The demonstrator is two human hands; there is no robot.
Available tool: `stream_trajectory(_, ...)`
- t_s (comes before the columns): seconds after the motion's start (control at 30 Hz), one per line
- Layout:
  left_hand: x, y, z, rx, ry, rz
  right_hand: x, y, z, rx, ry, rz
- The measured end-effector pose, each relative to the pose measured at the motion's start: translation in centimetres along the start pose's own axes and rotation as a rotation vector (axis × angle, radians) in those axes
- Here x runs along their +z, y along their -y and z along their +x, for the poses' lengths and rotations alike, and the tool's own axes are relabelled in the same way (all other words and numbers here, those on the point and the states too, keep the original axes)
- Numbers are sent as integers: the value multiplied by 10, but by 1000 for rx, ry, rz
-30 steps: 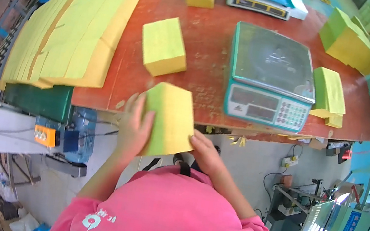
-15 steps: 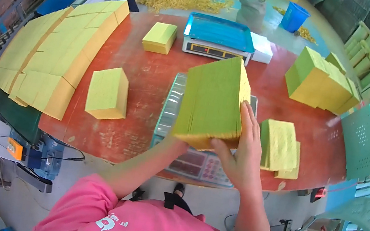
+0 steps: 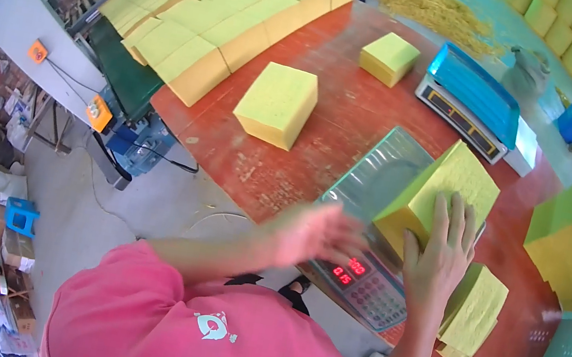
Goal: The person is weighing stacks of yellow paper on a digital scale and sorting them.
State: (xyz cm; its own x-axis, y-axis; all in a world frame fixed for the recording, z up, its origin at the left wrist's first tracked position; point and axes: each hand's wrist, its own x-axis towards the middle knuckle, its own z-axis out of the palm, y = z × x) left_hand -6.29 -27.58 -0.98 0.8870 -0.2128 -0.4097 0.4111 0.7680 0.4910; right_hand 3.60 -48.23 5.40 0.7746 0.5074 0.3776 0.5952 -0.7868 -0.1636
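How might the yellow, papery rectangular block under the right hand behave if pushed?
The yellow, papery rectangular block probably won't roll, given its flat faces. Its straight edges suggest it should keep its shape. Solid-looking bulk may feel weighty.

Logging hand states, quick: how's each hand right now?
Left hand: open, motion-blurred, nothing visibly held.
Right hand: open, fingers against the yellow block.

Red digits [image 3: 343, 275] glow on the nearer scale [image 3: 379, 168], and a white emblem [image 3: 212, 326] marks the pink shirt [image 3: 253, 345].
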Motion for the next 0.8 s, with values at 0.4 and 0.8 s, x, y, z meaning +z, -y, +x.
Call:
stream_trajectory(0.4,-129,-165,25,398,-1037,2064,-16,110,-5,-94,-148,176)
stream_trajectory(0.8,-178,-195,-147,800,357,2508,141,241,77,-258,240,609)
